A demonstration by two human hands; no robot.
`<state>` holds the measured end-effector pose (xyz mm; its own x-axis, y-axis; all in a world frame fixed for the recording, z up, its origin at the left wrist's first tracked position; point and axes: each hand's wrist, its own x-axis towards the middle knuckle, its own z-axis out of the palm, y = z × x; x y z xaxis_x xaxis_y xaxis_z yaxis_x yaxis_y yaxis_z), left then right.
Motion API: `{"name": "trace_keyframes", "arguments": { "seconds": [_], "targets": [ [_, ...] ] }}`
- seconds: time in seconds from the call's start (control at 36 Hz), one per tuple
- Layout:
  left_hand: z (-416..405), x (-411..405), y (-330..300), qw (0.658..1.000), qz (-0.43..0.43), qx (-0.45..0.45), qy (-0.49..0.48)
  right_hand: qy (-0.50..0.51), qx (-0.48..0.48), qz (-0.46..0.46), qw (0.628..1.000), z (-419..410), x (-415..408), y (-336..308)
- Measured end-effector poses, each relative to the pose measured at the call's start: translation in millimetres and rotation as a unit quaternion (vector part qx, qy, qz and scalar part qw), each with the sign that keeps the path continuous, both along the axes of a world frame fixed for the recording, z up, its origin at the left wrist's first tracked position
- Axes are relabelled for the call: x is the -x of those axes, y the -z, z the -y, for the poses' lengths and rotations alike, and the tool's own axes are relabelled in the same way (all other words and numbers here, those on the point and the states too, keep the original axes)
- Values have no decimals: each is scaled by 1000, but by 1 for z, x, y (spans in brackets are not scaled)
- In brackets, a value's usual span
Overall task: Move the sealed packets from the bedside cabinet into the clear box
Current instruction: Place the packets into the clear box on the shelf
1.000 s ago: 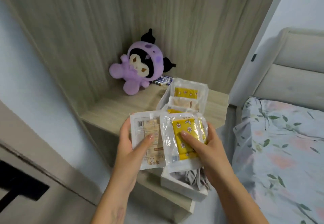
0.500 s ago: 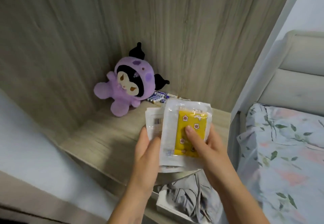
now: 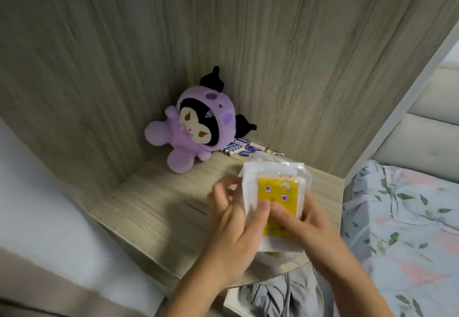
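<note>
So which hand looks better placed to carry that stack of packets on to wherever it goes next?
Probably the right hand. Its thumb lies across the yellow front of the packets and its fingers wrap the far edge. The left hand is blurred and only steadies the near edge. No clear box is visible.

Two hands, left (image 3: 231, 232) and right (image 3: 310, 227). One plush toy (image 3: 196, 133). A stack of packets (image 3: 275, 200), one face showing, the number beneath unclear. Several batteries (image 3: 238, 149), too small to count. One bed (image 3: 402, 229).
</note>
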<state>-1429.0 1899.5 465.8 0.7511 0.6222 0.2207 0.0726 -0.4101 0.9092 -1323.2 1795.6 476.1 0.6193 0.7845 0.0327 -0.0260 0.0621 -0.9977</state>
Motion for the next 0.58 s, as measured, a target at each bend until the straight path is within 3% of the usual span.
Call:
{"name": "trace_keyframes", "arguments": {
  "seconds": [0.08,0.17,0.22,0.28,0.39,0.47,0.58],
  "targets": [
    [-15,0,5,984,-92,-153,-24,63,-17,31,997,0,-25,-12],
    [-18,-1,15,948,-185,-256,29,129,-20,102,986,-2,-58,-25],
    [-12,-2,21,924,-219,-308,55,94,15,146,985,-6,-76,-38],
    [-7,-4,25,909,-228,-345,46,-7,92,181,979,-16,-88,-50],
    [-7,-6,32,905,-225,-358,38,-193,292,276,895,-45,-96,-44],
    [-9,-6,35,898,-238,-368,49,-235,417,360,801,-61,-90,-26],
    [-11,-8,32,902,-235,-359,55,-222,459,363,780,-66,-87,-22]
  ]
}}
